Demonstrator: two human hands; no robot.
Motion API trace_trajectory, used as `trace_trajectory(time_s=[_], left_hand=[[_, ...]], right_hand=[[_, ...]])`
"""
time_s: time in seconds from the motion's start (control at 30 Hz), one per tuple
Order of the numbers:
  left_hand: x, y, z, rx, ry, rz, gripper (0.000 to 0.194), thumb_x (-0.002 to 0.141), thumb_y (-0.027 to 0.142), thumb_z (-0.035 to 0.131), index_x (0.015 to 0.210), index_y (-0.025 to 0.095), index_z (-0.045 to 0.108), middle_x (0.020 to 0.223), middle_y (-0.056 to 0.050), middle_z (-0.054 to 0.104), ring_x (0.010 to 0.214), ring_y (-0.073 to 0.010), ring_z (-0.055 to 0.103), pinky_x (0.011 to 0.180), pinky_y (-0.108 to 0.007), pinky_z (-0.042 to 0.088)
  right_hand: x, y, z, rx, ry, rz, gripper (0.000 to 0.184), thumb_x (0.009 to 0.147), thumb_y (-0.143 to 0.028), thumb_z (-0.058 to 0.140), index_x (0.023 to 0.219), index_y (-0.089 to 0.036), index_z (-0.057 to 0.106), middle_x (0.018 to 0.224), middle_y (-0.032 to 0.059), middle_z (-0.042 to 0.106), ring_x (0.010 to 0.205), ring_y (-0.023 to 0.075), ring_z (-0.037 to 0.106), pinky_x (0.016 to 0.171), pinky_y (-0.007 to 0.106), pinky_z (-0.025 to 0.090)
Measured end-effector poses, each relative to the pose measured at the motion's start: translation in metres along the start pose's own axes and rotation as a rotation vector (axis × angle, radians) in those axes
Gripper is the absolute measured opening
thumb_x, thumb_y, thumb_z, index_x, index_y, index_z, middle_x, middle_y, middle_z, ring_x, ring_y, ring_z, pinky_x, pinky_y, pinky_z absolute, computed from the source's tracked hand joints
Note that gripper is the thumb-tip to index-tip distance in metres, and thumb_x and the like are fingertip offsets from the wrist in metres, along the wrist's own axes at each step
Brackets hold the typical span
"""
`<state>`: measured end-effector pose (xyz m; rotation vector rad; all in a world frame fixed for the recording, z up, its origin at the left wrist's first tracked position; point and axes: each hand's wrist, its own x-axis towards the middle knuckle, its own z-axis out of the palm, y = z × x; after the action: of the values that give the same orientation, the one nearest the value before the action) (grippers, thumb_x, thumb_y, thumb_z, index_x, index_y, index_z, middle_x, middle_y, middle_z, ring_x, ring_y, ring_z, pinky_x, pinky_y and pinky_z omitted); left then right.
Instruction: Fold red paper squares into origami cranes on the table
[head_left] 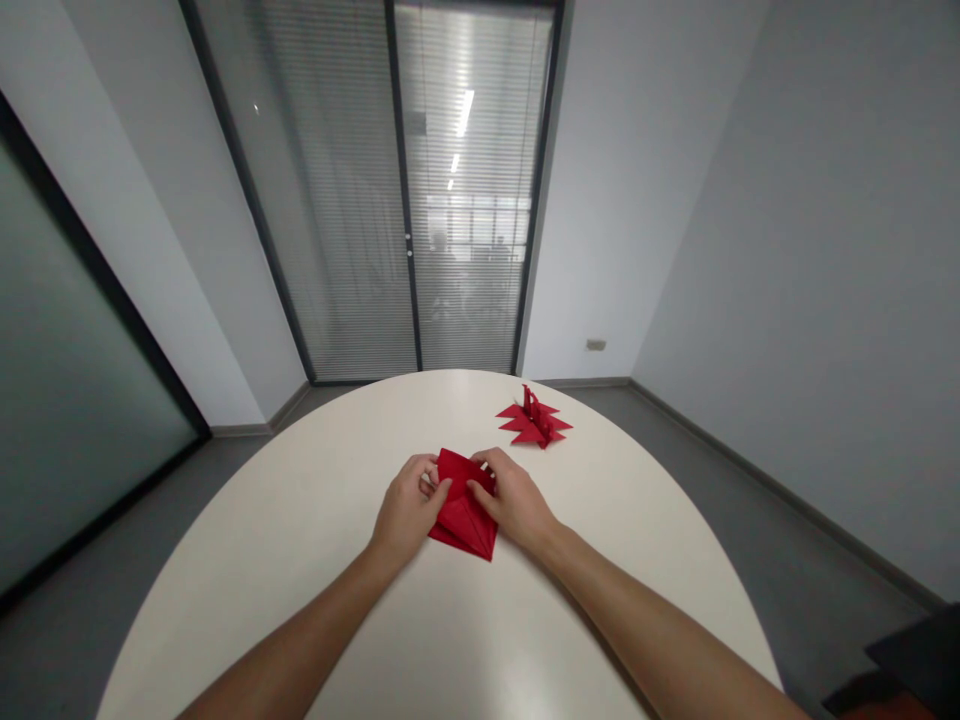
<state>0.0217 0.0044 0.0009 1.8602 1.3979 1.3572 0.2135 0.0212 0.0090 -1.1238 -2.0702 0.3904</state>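
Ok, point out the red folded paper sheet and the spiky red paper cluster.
Red folded paper sheet (460, 514): head view, creased middle.
Spiky red paper cluster (535, 424): head view, middle of its points.

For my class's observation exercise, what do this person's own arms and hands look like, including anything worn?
The left hand and right hand are ungloved, with no ring, watch or bracelet visible. Both forearms are bare and taper toward the hands; no sleeves show.
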Motion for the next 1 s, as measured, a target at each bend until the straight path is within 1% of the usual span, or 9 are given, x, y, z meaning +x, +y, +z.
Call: trace_trajectory(time_s=[0.1,0.27,0.33,0.43,0.57,0.7,0.87,0.93,1.0], left_hand=[[0.000,0.001,0.001,-0.095,-0.024,-0.019,0.009,0.088,0.029,0.057,0.089,0.020,0.057,0.089,-0.001,0.064,0.070,-0.0133,0.060,0.068,-0.026,0.049],[-0.002,-0.002,0.001,-0.226,-0.112,-0.155,0.018,0.090,0.033,0.054,0.104,0.021,0.054,0.082,0.000,0.066,0.060,-0.0124,0.061,0.053,-0.022,0.044],[-0.002,-0.005,0.001,-0.246,-0.100,-0.170,0.021,0.088,0.033,0.056,0.106,0.022,0.052,0.091,-0.001,0.067,0.058,-0.0113,0.061,0.052,-0.022,0.045],[0.001,-0.011,0.001,-0.218,-0.047,-0.135,0.024,0.086,0.032,0.059,0.107,0.021,0.053,0.103,-0.003,0.066,0.063,-0.0105,0.062,0.060,-0.024,0.049],[0.003,-0.014,-0.001,-0.084,-0.003,-0.100,0.018,0.086,0.031,0.058,0.100,0.021,0.054,0.092,-0.001,0.065,0.070,-0.0134,0.064,0.066,-0.026,0.050],[0.003,-0.013,-0.005,0.049,0.020,-0.114,0.009,0.086,0.029,0.057,0.090,0.022,0.052,0.076,0.003,0.063,0.065,-0.0146,0.063,0.062,-0.025,0.046],[0.004,-0.018,-0.007,0.077,-0.021,-0.160,0.007,0.086,0.027,0.055,0.083,0.023,0.049,0.056,0.008,0.054,0.051,-0.0146,0.056,0.050,-0.023,0.037],[0.004,-0.021,-0.007,0.101,-0.027,-0.165,0.007,0.086,0.025,0.054,0.082,0.023,0.049,0.055,0.008,0.052,0.049,-0.0144,0.053,0.049,-0.023,0.035],[0.005,-0.022,-0.008,0.175,-0.003,-0.131,0.006,0.085,0.022,0.053,0.080,0.023,0.050,0.061,0.006,0.053,0.053,-0.0147,0.054,0.051,-0.024,0.037]], right_hand=[[0.000,-0.002,0.000,0.014,0.020,0.044,0.016,0.089,-0.018,0.057,0.105,-0.022,0.055,0.101,0.0033,0.065,0.085,0.0168,0.061,0.076,0.029,0.047],[0.001,-0.003,-0.002,0.018,0.019,0.066,0.009,0.089,-0.016,0.056,0.095,-0.022,0.057,0.091,0.0014,0.065,0.082,0.0165,0.060,0.073,0.028,0.047],[0.001,-0.001,-0.002,0.024,0.007,0.053,0.008,0.088,-0.015,0.056,0.093,-0.022,0.058,0.090,0.0013,0.064,0.081,0.0161,0.060,0.073,0.027,0.047],[0.001,-0.002,-0.002,0.015,-0.015,0.016,0.008,0.089,-0.016,0.058,0.095,-0.021,0.061,0.092,0.0025,0.064,0.083,0.0163,0.060,0.076,0.028,0.048],[0.000,-0.007,-0.003,-0.042,-0.071,-0.054,0.011,0.090,-0.021,0.061,0.099,-0.020,0.067,0.096,0.0047,0.066,0.090,0.0181,0.061,0.082,0.029,0.047],[-0.001,-0.014,-0.005,-0.067,-0.110,-0.052,0.017,0.091,-0.029,0.062,0.105,-0.021,0.069,0.097,0.0045,0.068,0.091,0.0187,0.062,0.083,0.030,0.047],[-0.002,-0.020,-0.008,-0.064,-0.173,-0.054,0.029,0.088,-0.039,0.066,0.111,-0.021,0.067,0.101,0.0054,0.070,0.091,0.0202,0.064,0.083,0.031,0.048],[-0.003,-0.020,-0.008,-0.071,-0.202,-0.061,0.036,0.085,-0.043,0.070,0.113,-0.021,0.066,0.102,0.0057,0.070,0.091,0.0208,0.064,0.083,0.031,0.048],[-0.003,-0.019,-0.008,-0.078,-0.226,-0.069,0.039,0.082,-0.042,0.073,0.115,-0.021,0.066,0.103,0.0054,0.070,0.090,0.0207,0.064,0.082,0.031,0.048]])
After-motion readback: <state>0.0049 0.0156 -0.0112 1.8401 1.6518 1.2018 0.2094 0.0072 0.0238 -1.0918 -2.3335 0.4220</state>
